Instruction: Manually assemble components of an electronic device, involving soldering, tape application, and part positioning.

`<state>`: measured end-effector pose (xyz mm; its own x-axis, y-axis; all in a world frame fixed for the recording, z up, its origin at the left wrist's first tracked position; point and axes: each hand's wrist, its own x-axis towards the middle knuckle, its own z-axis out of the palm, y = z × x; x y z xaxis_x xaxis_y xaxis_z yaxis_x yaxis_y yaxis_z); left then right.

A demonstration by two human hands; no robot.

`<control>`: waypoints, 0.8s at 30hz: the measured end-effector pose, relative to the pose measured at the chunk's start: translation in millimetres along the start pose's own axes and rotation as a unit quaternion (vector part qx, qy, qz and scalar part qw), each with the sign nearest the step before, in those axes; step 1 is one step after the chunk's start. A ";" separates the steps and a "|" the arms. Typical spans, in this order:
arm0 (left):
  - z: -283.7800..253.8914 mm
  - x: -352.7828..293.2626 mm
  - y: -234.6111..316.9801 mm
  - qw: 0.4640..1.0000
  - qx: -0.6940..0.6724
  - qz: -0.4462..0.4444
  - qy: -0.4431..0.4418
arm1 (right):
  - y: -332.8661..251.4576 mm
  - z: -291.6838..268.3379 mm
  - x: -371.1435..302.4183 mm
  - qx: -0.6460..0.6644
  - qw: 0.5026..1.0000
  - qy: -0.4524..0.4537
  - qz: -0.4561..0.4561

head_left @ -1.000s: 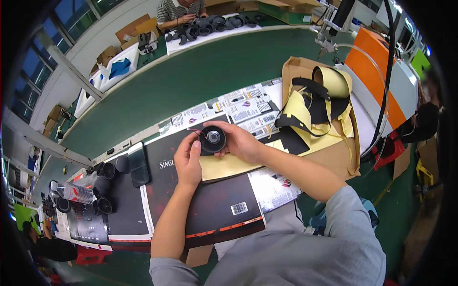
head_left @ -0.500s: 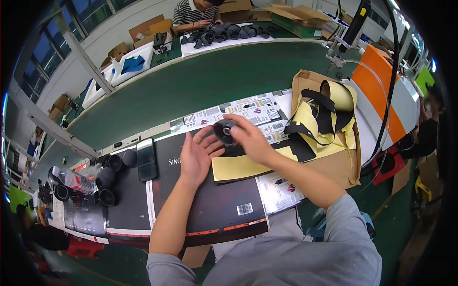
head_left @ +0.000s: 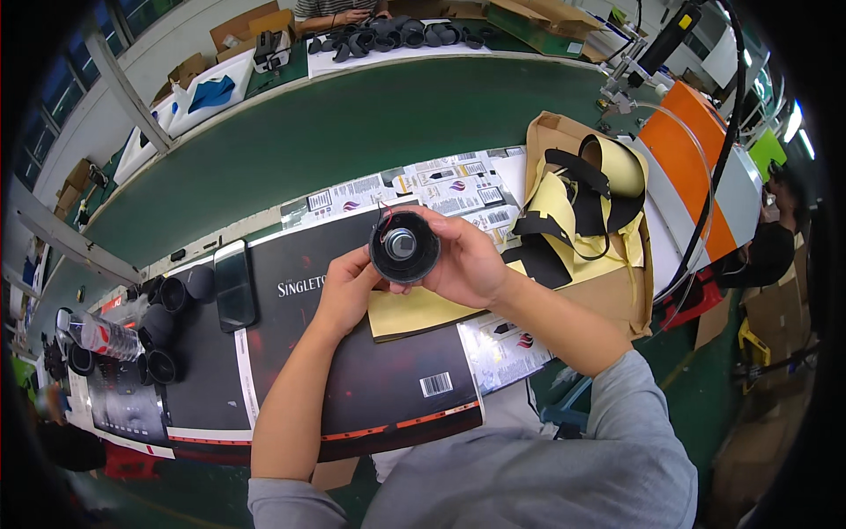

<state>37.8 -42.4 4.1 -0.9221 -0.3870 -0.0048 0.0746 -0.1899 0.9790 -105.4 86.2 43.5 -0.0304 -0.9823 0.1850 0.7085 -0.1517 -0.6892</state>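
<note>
Both my hands hold a round black speaker housing (head_left: 381, 257), with its open side facing up at me. Inside it sits a silver disc-shaped speaker magnet, and thin red wires stick out at its upper left. My right hand (head_left: 471, 264) wraps the right side, fingers hidden behind the rim. The thumb and fingers of my left hand (head_left: 345, 295) pinch its lower left edge. Just below the hands, a black sheet strip with yellow backing (head_left: 419, 317) lies on the printed black board (head_left: 352, 379) covering the bench.
A phone (head_left: 234, 291), a clear plastic bottle (head_left: 104, 337) and several black housings (head_left: 162, 365) lie at left. To the right, a cardboard tray (head_left: 621, 313) holds tangled yellow-backed strips (head_left: 564, 203). Beyond it stands an orange-and-white machine (head_left: 687, 141). A person handles dark parts across the green belt (head_left: 352, 119).
My left hand has closed in from an open palm and now grips the housing's edge. The housing has turned, so its inside with magnet and red wires faces me. The view has shifted slightly.
</note>
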 end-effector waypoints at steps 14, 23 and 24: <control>-2.0 1.5 -3.2 1.000 -0.012 0.008 -0.002 | 1.3 -6.7 0.3 0.017 1.000 -0.005 0.014; -1.8 0.7 -1.8 1.000 -0.011 0.013 -0.001 | 2.9 -2.1 1.5 0.025 1.000 0.017 0.007; -1.9 0.3 -2.5 1.000 -0.007 0.012 0.008 | 2.8 -2.1 1.4 0.020 1.000 0.021 0.005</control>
<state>38.0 -43.7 1.2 -0.9140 -0.4054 0.0159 0.1027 -0.1933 0.9758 -104.9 84.2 40.4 -0.0519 -0.9877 0.1474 0.7372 -0.1375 -0.6616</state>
